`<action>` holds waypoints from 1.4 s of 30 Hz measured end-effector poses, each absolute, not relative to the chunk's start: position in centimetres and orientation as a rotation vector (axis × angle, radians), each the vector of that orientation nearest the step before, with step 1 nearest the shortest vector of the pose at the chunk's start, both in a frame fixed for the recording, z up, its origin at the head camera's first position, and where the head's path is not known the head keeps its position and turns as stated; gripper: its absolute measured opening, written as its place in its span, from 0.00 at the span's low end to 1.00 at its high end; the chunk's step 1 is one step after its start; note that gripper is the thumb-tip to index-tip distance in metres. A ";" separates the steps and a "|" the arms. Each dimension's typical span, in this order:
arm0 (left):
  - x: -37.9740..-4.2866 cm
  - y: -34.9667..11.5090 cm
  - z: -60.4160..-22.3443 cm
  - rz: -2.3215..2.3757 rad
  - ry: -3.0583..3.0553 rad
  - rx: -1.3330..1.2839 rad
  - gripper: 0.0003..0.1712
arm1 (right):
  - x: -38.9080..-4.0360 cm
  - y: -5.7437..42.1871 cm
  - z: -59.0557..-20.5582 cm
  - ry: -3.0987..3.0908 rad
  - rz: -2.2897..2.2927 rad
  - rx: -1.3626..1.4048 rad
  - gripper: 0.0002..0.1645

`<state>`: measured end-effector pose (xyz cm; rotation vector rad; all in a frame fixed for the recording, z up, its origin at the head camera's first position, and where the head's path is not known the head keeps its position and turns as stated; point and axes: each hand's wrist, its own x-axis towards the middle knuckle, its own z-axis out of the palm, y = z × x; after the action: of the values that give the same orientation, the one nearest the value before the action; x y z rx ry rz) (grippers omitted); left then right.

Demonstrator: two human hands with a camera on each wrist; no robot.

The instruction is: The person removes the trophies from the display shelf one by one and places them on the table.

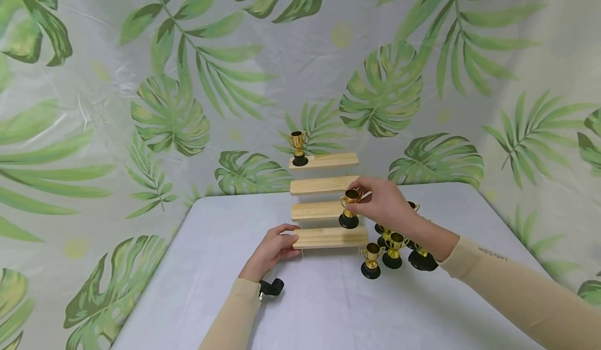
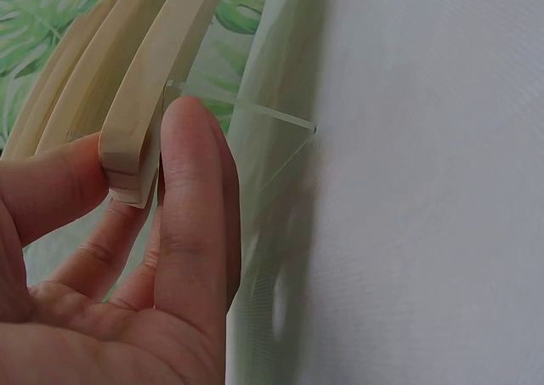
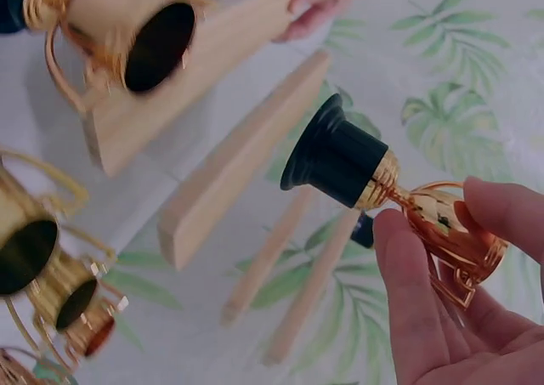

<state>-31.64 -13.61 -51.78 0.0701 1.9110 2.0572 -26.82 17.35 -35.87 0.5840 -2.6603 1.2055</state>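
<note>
My right hand (image 1: 386,204) pinches a small gold trophy cup (image 3: 340,157) by its bowl, between thumb and fingers. In the head view the cup is upright, with its black base (image 1: 349,221) overlapping the right part of the lower boards. A tiered stand of several pale wooden boards (image 1: 324,185) is in front of me. My left hand (image 1: 274,248) grips the left end of the lowest board (image 1: 331,237); the left wrist view shows that board end (image 2: 127,151) between thumb and fingers. Another trophy cup (image 1: 299,150) stands at the left end of the top board (image 1: 335,159).
Several more gold trophies with black bases, such as the nearest trophy (image 1: 371,260), stand right of the stand on the white-covered table (image 1: 319,308), partly behind my right forearm. A leaf-patterned curtain (image 1: 300,68) hangs behind. A black device (image 1: 272,287) sits at my left wrist.
</note>
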 end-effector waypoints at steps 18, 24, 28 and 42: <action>-31.8 -13.8 -51.8 2.056 1.900 0.056 0.23 | -24.8 15.4 -41.1 -2.712 1.158 0.631 0.19; -31.8 -13.8 -51.7 2.049 1.902 0.061 0.22 | -24.4 14.9 -42.2 -2.712 1.177 0.624 0.19; -31.7 -13.7 -51.7 2.052 1.900 0.052 0.22 | -24.0 14.4 -42.9 -2.705 1.164 0.633 0.19; -31.7 -13.6 -51.8 2.059 1.899 0.043 0.22 | -23.1 12.9 -45.4 -2.700 1.099 0.702 0.19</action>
<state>-31.67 -13.64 -51.80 0.0426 1.8990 2.0589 -23.13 12.92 -45.44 0.7020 -2.7003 1.0990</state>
